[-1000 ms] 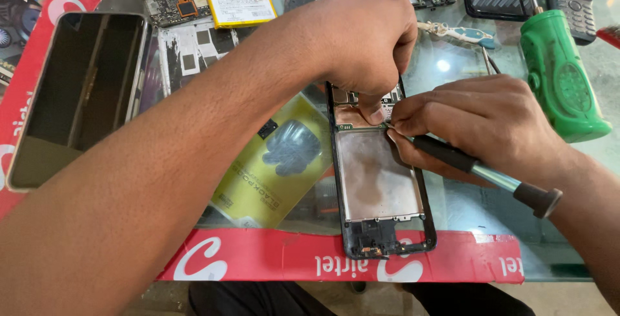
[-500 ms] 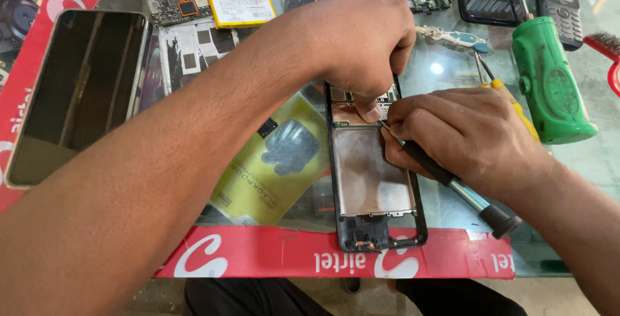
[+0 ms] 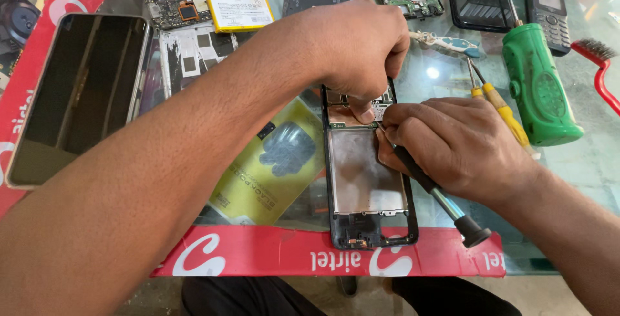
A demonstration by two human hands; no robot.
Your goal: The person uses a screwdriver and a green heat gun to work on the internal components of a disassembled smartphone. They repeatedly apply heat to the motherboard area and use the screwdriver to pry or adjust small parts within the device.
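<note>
The phone frame (image 3: 368,187) lies open near the front edge of the glass surface (image 3: 581,174), back cover off, its bare metal midplate showing and a small board exposed at the bottom end. The left hand (image 3: 358,48) comes across from the left and is curled over the top end of the frame, thumb and fingers pinched narrow on something small there; what it pinches I cannot tell, it is hidden under the fingers. The right hand (image 3: 452,148) is closed around a screwdriver (image 3: 433,190), dark shaft and black handle trailing back toward the person, tip set at the upper right of the frame, right beside the left thumb.

By my reading, disassembly is well along: a battery (image 3: 237,2) and a circuit board (image 3: 175,9) lie apart at the far side, next to a shielded plate (image 3: 194,54). A yellow-green packet (image 3: 278,161) sits just left of the frame, partly under the forearm. What looks left is the work at the top end, where both hands meet; the bottom board sits in place.
</note>
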